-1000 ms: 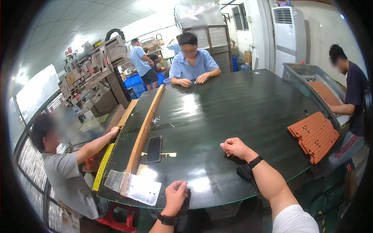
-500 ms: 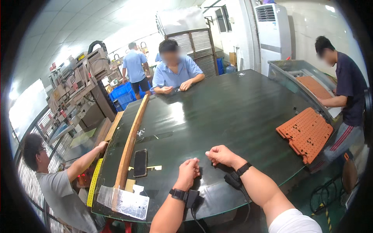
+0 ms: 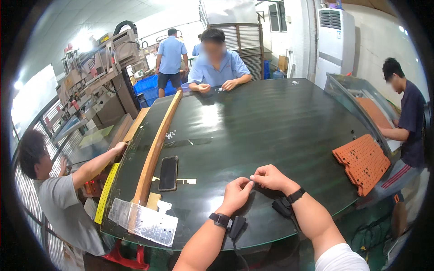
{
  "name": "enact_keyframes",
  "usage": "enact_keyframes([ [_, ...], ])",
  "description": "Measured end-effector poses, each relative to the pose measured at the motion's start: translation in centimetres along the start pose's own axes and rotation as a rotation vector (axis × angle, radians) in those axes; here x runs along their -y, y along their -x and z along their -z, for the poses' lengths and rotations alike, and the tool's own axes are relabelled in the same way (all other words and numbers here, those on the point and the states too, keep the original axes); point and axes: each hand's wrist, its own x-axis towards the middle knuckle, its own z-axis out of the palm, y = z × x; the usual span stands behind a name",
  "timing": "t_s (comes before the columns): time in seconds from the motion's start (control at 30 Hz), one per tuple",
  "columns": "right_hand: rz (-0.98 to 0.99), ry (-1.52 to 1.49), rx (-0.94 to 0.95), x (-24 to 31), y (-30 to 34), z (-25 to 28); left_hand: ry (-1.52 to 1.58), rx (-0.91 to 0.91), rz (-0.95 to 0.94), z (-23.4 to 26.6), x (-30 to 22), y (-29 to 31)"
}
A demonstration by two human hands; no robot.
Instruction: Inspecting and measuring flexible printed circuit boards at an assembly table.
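Note:
Over the near part of the dark glossy table [image 3: 257, 122], my left hand [image 3: 237, 193] and my right hand [image 3: 271, 177] meet at the fingertips. Each has thumb and forefinger pinched together. Whatever lies between the fingers, if anything, is too small to make out. Both wrists wear black straps with a small dark box and a cable. To the left of my hands a dark phone [image 3: 168, 173] lies on the table, across a thin yellowish strip [image 3: 186, 181]. A few small white pieces [image 3: 170, 134] lie farther off, beside the wooden bar.
A long wooden bar [image 3: 158, 147] runs along the table's left side, with a cut-out metallic sheet [image 3: 151, 226] at its near end. An orange perforated board [image 3: 363, 163] rests at the right edge, near a grey bin [image 3: 348, 97]. Co-workers stand or sit left, right and opposite.
My hands have come together; they were apart, and now their fingertips touch. The view has shifted a little. The co-worker at the left has turned the head away.

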Motion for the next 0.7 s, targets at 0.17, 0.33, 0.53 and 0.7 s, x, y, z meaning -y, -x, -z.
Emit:
enact_keyframes([
  [0.17,0.065,0.167,-0.033,-0.3,0.4,-0.3,0.001,-0.033,-0.045,-0.1,-0.6,0.1],
  [0.33,0.053,0.139,-0.051,0.3,0.9,-0.5,0.039,-0.091,-0.081,-0.6,-0.2,0.1],
  [0.53,0.109,0.148,-0.036,-0.5,0.6,-0.7,-0.037,-0.077,-0.082,-0.6,-0.1,0.0],
  [0.7,0.123,0.212,-0.036,0.4,0.8,-0.9,-0.12,-0.067,-0.096,-0.2,-0.5,0.2],
])
